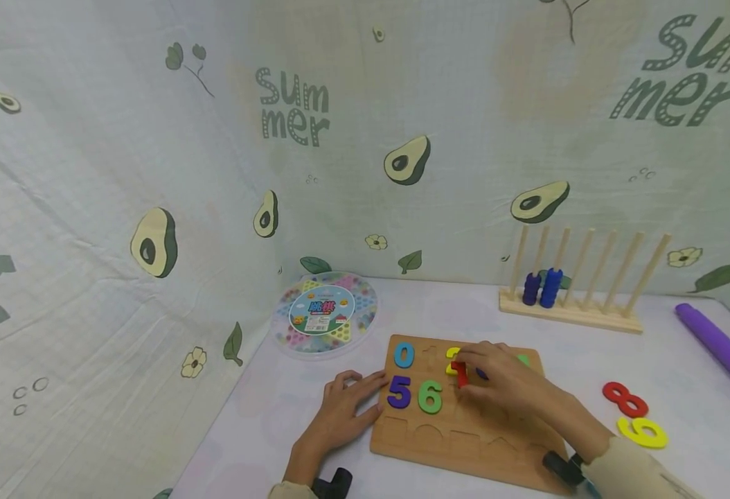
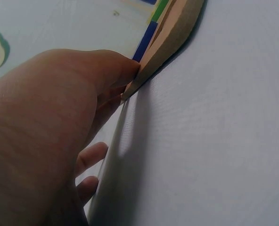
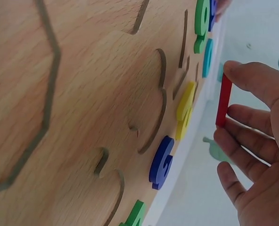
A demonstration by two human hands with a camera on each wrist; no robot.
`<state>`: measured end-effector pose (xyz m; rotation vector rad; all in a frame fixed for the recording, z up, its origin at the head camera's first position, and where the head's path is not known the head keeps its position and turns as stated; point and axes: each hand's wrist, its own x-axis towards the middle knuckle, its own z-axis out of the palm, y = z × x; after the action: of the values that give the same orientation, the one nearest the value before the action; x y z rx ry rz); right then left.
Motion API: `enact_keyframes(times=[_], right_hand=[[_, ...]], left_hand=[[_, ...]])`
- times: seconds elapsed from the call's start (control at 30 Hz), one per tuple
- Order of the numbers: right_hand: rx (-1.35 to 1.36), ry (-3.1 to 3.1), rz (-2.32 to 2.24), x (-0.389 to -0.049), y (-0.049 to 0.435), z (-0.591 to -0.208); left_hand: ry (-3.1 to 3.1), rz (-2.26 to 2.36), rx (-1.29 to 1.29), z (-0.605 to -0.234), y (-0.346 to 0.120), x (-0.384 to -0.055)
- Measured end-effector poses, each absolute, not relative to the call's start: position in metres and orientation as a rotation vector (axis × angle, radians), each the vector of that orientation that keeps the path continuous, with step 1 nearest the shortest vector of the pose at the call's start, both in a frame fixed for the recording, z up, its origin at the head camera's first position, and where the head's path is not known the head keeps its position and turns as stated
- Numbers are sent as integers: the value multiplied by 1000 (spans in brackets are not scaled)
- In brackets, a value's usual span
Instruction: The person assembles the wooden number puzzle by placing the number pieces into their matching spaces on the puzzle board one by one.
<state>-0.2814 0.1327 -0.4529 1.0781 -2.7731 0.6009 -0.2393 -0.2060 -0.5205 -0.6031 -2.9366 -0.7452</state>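
A wooden number board [image 1: 424,443] lies on the table. My left hand [image 1: 348,410] rests at its left edge, with the thumb and index fingertips touching the wood. My right hand [image 1: 507,374] pinches a slim red number piece [image 3: 224,100] between thumb and fingers, above the board; it looks like a 1 or a 7. A blue 0 [image 1: 404,355], purple 5 [image 1: 399,392] and green 6 [image 1: 430,397] sit in the board. The yellow 2 [image 3: 184,110], dark blue 3 [image 3: 161,162] and a green piece [image 3: 134,215] sit there too, partly hidden by my right hand in the head view.
A red 8 [image 1: 625,400] and a yellow 9 [image 1: 642,432] lie loose right of the board. Behind stand a round game box [image 1: 323,312] and a wooden peg rack [image 1: 571,315] with blue beads. A purple stick [image 1: 720,353] lies far right.
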Motion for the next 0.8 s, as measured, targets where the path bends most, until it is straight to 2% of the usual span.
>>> enact_keyframes(times=[0.8], right_hand=[[1064,-2802,663,-297,107,-460]], left_hand=[[-2917,-730,-634,-518,-206,-239]])
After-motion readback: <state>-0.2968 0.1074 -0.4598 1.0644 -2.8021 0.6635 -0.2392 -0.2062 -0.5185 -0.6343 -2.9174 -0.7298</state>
